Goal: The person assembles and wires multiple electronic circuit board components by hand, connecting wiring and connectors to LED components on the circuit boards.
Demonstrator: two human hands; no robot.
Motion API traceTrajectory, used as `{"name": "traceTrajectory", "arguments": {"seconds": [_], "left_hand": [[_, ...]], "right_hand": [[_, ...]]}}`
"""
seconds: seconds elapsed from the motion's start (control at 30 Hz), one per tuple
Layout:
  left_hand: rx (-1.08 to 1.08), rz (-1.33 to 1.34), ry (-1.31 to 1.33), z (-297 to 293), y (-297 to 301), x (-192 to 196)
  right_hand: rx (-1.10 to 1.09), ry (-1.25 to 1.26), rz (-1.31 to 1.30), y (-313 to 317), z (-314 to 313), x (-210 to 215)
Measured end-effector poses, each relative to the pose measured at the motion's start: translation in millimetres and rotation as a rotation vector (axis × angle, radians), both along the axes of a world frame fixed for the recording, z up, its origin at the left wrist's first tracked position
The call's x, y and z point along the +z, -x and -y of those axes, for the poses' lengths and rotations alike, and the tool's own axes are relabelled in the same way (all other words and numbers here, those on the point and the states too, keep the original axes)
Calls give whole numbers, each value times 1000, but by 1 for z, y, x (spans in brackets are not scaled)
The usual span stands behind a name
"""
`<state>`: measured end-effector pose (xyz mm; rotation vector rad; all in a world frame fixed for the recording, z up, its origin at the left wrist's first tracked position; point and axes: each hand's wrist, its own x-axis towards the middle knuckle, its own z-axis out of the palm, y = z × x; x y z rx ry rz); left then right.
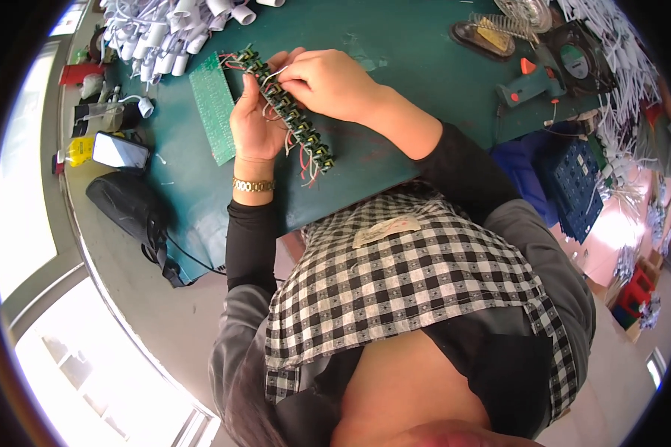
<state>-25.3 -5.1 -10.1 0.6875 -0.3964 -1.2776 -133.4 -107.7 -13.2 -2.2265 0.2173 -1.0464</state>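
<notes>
My left hand is wrapped round a long strip of small circuit boards, its thumb on the near side and fingers behind. Dark components stand in a row along the strip, and red and white wires hang from its lower end. At the strip's upper part, my right hand pinches a thin white wire between thumb and forefinger. Left of the strip lies a flat green circuit board panel, partly behind my left thumb and wrist. Where the wire's end meets the strip is too small to tell.
White lamp sockets are heaped at the back left. A soldering gun, a stand with a coil spring and a small fan lie at the right. A phone and black bag rest at the left edge.
</notes>
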Motion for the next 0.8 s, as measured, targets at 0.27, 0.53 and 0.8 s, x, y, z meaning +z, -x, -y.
{"name": "traceTrajectory", "arguments": {"seconds": [0.27, 0.53, 0.8], "left_hand": [[-50, -42, -8, -2, -9, -3], [163, 382, -186, -3, -11, -1], [242, 303, -208, -7, -13, 4]], "right_hand": [[-39, -125, -78, 4, -2, 9], [3, -168, 80, 5, -2, 7], [-31, -807, 266, 4, 3, 16]]}}
